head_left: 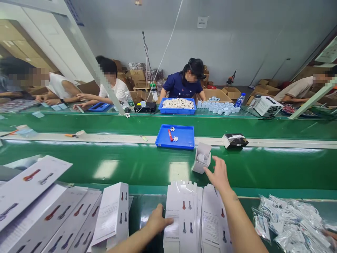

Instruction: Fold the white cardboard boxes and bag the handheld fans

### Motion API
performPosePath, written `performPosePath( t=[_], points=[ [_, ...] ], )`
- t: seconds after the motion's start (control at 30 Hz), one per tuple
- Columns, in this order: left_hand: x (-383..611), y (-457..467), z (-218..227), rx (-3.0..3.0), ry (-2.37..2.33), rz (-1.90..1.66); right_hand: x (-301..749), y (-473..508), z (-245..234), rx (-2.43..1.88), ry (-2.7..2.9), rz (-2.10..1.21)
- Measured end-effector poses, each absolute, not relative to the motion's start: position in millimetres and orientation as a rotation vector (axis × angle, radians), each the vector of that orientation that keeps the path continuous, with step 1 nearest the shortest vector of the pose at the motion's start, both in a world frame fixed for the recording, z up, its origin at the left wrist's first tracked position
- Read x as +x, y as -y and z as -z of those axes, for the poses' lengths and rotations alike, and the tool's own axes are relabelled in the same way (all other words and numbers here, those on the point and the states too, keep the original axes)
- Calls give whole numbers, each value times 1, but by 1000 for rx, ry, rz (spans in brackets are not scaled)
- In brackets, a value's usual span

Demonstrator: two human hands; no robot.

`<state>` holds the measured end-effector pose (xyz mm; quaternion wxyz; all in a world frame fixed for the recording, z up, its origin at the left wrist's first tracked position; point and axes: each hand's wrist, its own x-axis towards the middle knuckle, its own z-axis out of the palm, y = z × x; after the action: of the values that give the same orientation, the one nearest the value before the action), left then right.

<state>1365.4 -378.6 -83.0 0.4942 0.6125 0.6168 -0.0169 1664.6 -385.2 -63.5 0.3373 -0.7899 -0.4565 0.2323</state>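
Note:
My right hand [218,174] reaches out over the green belt with fingers spread, right next to a small open white box [201,158] that stands on the belt; it holds nothing. My left hand [157,220] rests on a stack of flat white cartons [184,211] printed with small red and grey tools; its thumb lies on the top carton and the fingers curl at its edge. A standing white carton [112,214] is to the left of that hand.
A blue tray [176,137] with a red item and a black-and-white box [235,140] sit on the belt's middle strip. Clear plastic bags [289,219] pile at right. Flat cartons [39,203] lie at left. Several people work across the belt [131,163].

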Motion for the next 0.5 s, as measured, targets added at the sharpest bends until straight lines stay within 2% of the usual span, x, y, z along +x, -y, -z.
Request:
performPosePath(
  t=[0.13, 0.27, 0.37, 0.5],
  points=[
    [1372, 390, 97, 1446, -1510, -30, 1588, 436, 96, -2212, 1143, -889],
    [1371, 395, 93, 1404, -1428, -145, 1534, 461, 112, -2292, 1094, -929],
    [1375, 414, 80, 1335, -1255, -211, 1523, 460, 95, -2217, 1061, -938],
    [1365, 441, 48, 1335, -1038, -331, 1514, 462, 46, -1985, 1092, -1040]
  ],
)
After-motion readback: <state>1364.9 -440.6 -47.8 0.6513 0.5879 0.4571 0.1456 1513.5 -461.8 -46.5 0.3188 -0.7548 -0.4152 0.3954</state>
